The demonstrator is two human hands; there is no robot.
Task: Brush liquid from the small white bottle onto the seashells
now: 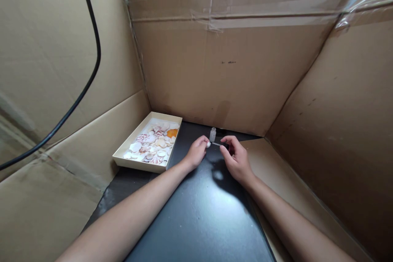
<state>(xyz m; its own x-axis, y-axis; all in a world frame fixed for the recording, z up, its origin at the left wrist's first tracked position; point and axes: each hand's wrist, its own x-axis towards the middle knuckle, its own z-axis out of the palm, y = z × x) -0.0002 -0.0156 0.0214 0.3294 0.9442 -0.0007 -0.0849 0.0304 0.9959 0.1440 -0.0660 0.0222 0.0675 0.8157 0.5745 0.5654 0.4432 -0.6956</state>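
Note:
My left hand (198, 151) pinches a small white shell (208, 144) between thumb and fingertips. In my right hand (238, 158) is a dark-capped brush applicator (217, 144), its thin stem pointing left toward the shell. Whether the tip touches the shell I cannot tell. Just behind both hands stands a small glass bottle (213, 134), upright and uncapped, with whitish contents low inside. To the left, a shallow cream tray (139, 166) holds many loose shells (153, 143), white, striped and one orange.
Cardboard walls (227, 77) enclose the dark tabletop (196, 221) at the back and both sides. A black cable (95, 49) hangs at the upper left. A flat cardboard piece (270, 163) lies along the right side, under my right forearm.

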